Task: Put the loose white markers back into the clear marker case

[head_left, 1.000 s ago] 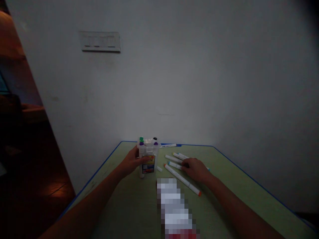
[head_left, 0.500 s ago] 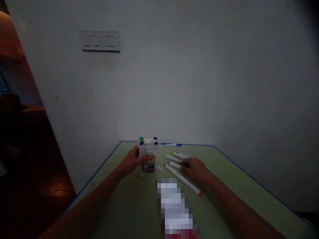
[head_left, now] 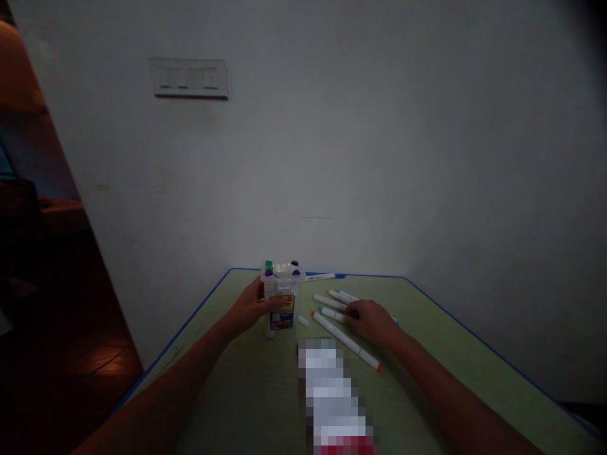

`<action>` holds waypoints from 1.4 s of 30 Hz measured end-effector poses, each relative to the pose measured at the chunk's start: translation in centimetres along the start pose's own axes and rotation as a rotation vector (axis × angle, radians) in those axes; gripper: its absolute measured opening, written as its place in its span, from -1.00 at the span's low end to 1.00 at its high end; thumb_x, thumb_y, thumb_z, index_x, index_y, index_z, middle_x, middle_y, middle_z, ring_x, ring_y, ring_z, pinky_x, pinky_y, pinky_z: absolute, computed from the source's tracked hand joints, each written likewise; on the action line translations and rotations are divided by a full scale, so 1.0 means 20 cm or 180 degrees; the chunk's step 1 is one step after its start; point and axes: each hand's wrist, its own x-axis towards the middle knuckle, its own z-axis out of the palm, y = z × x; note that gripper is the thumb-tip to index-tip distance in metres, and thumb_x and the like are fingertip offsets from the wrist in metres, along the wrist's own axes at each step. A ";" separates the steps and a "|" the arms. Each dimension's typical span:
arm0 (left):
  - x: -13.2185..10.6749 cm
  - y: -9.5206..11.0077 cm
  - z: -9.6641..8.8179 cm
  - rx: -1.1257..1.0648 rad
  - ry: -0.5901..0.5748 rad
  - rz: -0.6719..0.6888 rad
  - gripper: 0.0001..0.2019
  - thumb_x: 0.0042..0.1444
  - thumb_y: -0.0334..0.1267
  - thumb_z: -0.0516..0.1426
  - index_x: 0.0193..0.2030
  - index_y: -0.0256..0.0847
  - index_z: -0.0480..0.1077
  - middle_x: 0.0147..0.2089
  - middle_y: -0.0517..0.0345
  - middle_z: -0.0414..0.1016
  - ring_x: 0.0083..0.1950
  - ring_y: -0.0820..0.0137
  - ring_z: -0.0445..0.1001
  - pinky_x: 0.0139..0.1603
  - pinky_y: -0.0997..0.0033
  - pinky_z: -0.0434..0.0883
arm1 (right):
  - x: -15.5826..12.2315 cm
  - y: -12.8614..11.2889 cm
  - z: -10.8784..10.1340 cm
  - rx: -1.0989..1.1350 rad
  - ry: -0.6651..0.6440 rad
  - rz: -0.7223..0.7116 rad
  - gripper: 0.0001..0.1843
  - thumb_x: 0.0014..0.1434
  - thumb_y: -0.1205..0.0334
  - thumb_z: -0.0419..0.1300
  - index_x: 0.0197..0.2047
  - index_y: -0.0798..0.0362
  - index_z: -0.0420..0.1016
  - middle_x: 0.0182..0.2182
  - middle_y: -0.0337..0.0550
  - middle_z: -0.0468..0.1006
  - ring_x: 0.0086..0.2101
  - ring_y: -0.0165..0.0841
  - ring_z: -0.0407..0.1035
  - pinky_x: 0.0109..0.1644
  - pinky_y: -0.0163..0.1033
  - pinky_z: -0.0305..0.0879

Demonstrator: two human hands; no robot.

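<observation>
My left hand is wrapped round a clear plastic marker case, which stands upright on the table. Green, purple and black marker ends show at the case's top corners, and a coloured label is on its front. To the right, my right hand has its fingers closed on a white marker with a light-blue end lying on the table; the fingertips are partly hidden. Nearer me lies an orange-ended marker. Several other white markers lie just beyond my right fingers.
The green table has a blue edge and meets a pale wall. Another white marker lies by the far edge. A blurred-out pale and red item lies in front. A switch panel is on the wall.
Almost nothing differs: both hands, the case and the markers keep their places. The view has shifted very slightly.
</observation>
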 end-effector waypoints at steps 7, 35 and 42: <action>0.00 0.00 0.00 -0.0017 0.0031 0.0002 -0.52 -0.14 -0.17 0.28 -0.06 -0.30 0.34 -0.10 -0.08 0.53 -0.07 0.16 0.49 -0.07 0.15 0.41 | 0.00 0.01 0.01 -0.0030 -0.0041 -0.0016 -0.80 0.07 0.22 0.11 -0.35 0.05 0.56 -0.33 -0.08 0.59 -0.31 -0.29 0.42 -0.31 -0.27 0.09; 0.00 0.00 0.00 -0.0002 0.0042 -0.0029 -0.51 -0.17 -0.12 0.29 -0.09 -0.29 0.35 -0.12 -0.06 0.54 -0.06 0.13 0.49 -0.05 0.11 0.40 | 0.00 0.01 0.01 0.0006 -0.0070 -0.0013 -0.79 0.08 0.21 0.10 -0.32 0.04 0.56 -0.32 -0.08 0.59 -0.30 -0.29 0.41 -0.30 -0.27 0.10; -0.01 0.00 0.00 0.0004 0.0064 -0.0023 -0.48 -0.15 -0.13 0.30 -0.04 -0.29 0.32 -0.10 -0.06 0.53 -0.06 0.14 0.49 -0.08 0.14 0.41 | 0.00 0.00 0.00 0.0009 -0.0048 -0.0002 -0.80 0.08 0.22 0.11 -0.37 0.05 0.55 -0.36 -0.08 0.58 -0.33 -0.30 0.41 -0.32 -0.27 0.10</action>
